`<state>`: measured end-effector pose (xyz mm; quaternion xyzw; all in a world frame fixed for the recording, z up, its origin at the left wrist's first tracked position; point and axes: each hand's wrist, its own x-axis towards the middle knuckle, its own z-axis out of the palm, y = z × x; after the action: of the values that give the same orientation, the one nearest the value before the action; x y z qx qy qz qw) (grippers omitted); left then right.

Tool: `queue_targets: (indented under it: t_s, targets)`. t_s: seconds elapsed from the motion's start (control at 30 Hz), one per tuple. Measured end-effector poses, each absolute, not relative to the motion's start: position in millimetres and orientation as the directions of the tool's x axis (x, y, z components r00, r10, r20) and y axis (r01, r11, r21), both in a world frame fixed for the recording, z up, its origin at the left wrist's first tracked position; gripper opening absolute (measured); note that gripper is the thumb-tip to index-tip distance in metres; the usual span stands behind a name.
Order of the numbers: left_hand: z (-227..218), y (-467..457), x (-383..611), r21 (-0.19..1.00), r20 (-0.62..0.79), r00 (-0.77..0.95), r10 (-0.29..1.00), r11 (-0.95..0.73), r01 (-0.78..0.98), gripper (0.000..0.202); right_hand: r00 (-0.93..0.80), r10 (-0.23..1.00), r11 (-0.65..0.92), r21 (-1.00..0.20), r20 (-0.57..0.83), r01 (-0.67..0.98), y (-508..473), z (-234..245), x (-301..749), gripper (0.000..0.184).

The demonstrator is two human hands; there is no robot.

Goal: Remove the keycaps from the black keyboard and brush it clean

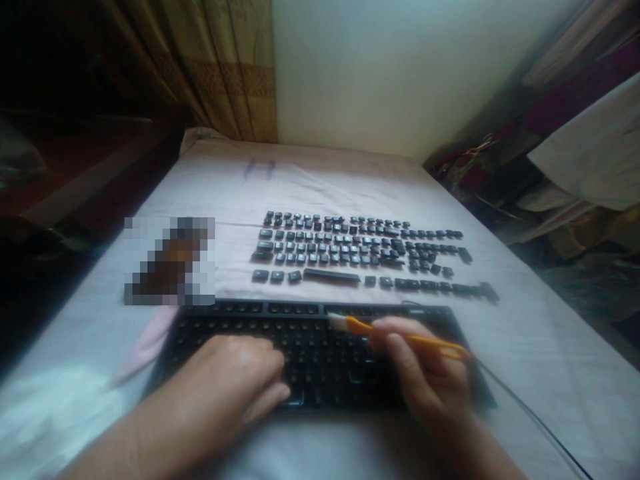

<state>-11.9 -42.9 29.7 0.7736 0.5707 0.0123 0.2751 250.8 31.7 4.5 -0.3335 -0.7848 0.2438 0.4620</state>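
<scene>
A black keyboard base (230, 400) without its keycaps lies flat in front of me, bare key posts showing in rows. My right hand (425, 367) grips a small brush (360, 325) by its orange handle. Pale bristles point left, over the upper middle of the base; I cannot tell whether they touch it. On the left part of the base rests my left hand (245, 370), closed, with fingers curled under. Its underside is hidden, and no object shows in it. Beyond the base, loose black keycaps (333, 277) lie in several rows, the long space bar among them.
A pale sheet (310, 190) covers the surface. At the left lies a pixelated item (170, 260), with a pink cloth (150, 343) below it. A black cable (530, 410) runs off to the lower right. Behind are a curtain (225, 73) and a wall; fabrics hang at the right.
</scene>
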Motion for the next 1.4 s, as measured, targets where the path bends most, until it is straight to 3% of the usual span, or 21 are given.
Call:
queue_targets:
  t_s: [0.4,0.93,1.2,1.4]
  targets:
    - [25.5,-41.4,-13.5,0.453,-0.305,0.342,0.889,-0.181,0.873,0.022,-0.449,0.658,0.750,-0.581,0.604,0.318,33.7,8.4,247.1,0.025]
    - [25.1,-42.7,-13.8,0.467,-0.315,0.340,0.886,-0.167,0.868,0.023,-0.404,0.688,0.720,-0.638,0.603,0.274,32.4,9.6,247.4,0.028]
    - [24.2,-42.1,-13.9,0.443,-0.307,0.344,0.887,-0.186,0.877,0.022,-0.450,0.653,0.756,-0.554,0.609,0.349,34.3,6.1,249.3,0.023]
    - [24.5,-42.4,-13.8,0.438,-0.300,0.342,0.891,-0.190,0.879,0.022,-0.450,0.662,0.740,-0.619,0.600,0.262,34.9,4.3,247.1,0.029]
